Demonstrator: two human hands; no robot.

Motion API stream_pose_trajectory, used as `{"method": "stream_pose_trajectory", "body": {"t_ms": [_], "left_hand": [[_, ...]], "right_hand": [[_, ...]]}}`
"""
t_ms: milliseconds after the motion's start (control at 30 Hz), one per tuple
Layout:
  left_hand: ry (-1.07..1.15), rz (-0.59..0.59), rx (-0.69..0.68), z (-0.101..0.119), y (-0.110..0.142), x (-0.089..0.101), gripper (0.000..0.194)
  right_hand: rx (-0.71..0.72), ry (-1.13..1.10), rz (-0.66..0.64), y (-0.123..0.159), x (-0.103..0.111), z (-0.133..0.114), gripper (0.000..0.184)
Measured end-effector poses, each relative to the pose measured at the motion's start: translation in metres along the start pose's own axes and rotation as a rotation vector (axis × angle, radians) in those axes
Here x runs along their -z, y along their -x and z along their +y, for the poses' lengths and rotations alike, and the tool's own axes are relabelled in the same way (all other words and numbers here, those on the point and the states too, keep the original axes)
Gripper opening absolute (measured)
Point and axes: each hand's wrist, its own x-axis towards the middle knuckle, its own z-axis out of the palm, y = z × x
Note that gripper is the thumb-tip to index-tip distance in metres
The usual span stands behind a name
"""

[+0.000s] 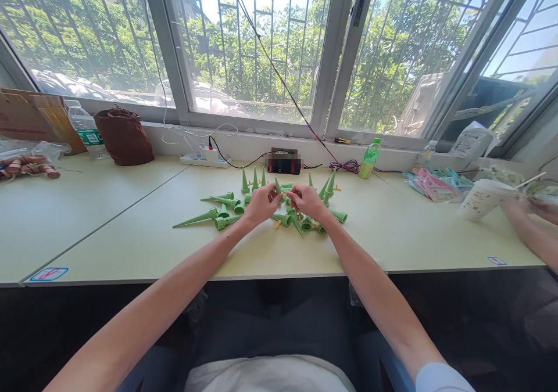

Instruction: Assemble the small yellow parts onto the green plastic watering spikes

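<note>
My left hand [260, 204] is closed around a green plastic plant watering spike [278, 186], its pointed tip standing up past my fingers. Close beside it, my right hand [307, 201] is pinched shut at the spike; whatever sits between those fingertips is too small and hidden to make out. Many more green spikes [196, 218] lie and stand around both hands, some upright on their wide ends, others on their sides. Small yellow valve pieces [277, 224] show among them, a few fitted to upright spikes.
Behind the pile, a phone [284, 162] leans by the window ledge, near a power strip [204, 158] and a green bottle [369, 158]. At left stand a brown bag [124, 136] and water bottle [89, 129]. Another person's hands [523, 209] are beside a white cup [486, 199] at right.
</note>
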Motion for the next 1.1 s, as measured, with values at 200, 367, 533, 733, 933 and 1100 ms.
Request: {"method": "stream_pose_trajectory", "body": {"t_ms": [200, 367, 533, 733, 933, 1100], "left_hand": [[-0.003, 0.013, -0.001, 0.0012, -0.0006, 0.0005, 0.017], [-0.004, 0.016, 0.007, 0.0015, -0.0005, 0.0003, 0.017], [-0.003, 0.013, 0.004, 0.0026, 0.0002, 0.0007, 0.017], [0.006, 0.02, 0.005, 0.0023, 0.0003, 0.0009, 0.016], [-0.01, 0.02, -0.003, 0.0027, 0.0005, 0.0004, 0.018], [0.007, 0.026, -0.006, 0.0022, 0.0004, 0.0, 0.02]], "right_hand": [[-0.005, 0.065, 0.007, 0.0005, 0.0007, -0.0016, 0.029], [-0.003, 0.075, 0.07, -0.0005, -0.0002, 0.0006, 0.012], [-0.005, 0.053, 0.015, -0.0001, 0.0003, -0.0006, 0.021], [-0.004, 0.065, 0.033, 0.0004, 0.0012, -0.003, 0.024], [0.007, 0.037, 0.05, -0.0002, 0.0005, -0.0002, 0.014], [-0.007, 0.051, 0.0, -0.0007, 0.0011, 0.0002, 0.03]]}}
